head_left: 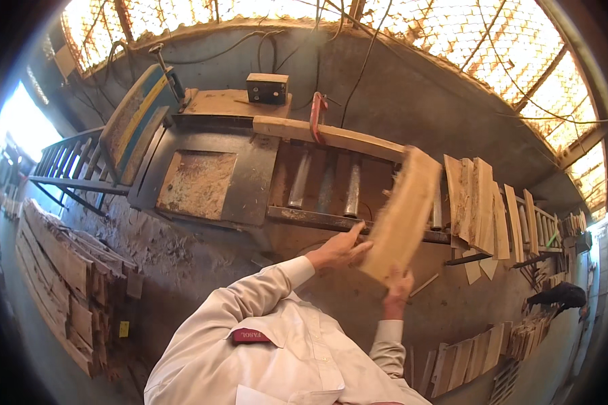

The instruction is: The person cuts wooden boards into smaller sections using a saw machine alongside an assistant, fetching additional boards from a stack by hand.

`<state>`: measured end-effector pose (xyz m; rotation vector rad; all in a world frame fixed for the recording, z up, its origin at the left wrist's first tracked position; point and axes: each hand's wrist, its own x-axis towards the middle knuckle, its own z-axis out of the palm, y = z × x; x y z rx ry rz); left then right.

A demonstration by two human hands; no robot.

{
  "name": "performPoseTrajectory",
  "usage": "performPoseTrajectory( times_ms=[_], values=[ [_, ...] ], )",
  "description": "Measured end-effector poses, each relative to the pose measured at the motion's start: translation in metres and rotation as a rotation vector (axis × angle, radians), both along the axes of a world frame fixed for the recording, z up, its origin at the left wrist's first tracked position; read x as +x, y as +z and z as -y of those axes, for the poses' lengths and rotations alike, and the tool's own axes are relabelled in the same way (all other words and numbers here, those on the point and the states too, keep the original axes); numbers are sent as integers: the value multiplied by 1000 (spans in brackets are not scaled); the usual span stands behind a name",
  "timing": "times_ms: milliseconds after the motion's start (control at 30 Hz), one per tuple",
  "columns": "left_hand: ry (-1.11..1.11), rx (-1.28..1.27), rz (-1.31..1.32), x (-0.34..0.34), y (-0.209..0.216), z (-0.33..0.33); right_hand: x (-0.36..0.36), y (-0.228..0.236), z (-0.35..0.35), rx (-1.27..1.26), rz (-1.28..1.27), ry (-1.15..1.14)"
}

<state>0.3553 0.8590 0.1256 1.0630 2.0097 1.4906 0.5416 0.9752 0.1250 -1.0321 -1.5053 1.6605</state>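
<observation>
My right hand (398,284) is closed on the near end of a wooden plank (402,209), which is tilted and a little blurred. The plank's far end reaches over the roller conveyor (302,214) and the wooden fence rail (344,138). My left hand (341,248) is beside the plank's left edge near its lower end, its fingers stretched out and apart. Whether those fingertips touch the plank, I cannot tell. A red clamp (316,118) sits on the fence rail. Left of the rollers is a metal machine table (253,182) with a sawdust-covered wooden insert (196,185).
A blue and yellow machine guard (138,118) stands at the left, with a black switch box (267,88) behind the table. Several planks (478,206) lie across the conveyor at right. Wood is stacked at left (64,283) and lower right (469,358). Another person (557,297) bends at far right.
</observation>
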Motion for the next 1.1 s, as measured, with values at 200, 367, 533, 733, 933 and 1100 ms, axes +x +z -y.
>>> performPoseTrajectory(
  times_ms=[200,367,533,733,933,1100],
  values=[
    [-32,-194,500,1,-92,109,52,18,-157,244,-38,-55],
    [611,-419,502,18,-150,269,79,18,-349,202,128,-120],
    [1071,-551,633,82,-192,417,22,-6,-435,510,609,-151],
    [1211,-614,877,166,-199,451,20,-47,-477,802,1070,-229],
    [943,-905,624,204,-250,510,-24,-43,-380,1003,1237,-564],
    [1383,-456,989,195,-259,552,-88,-59,-108,1215,450,36]
  ],
)
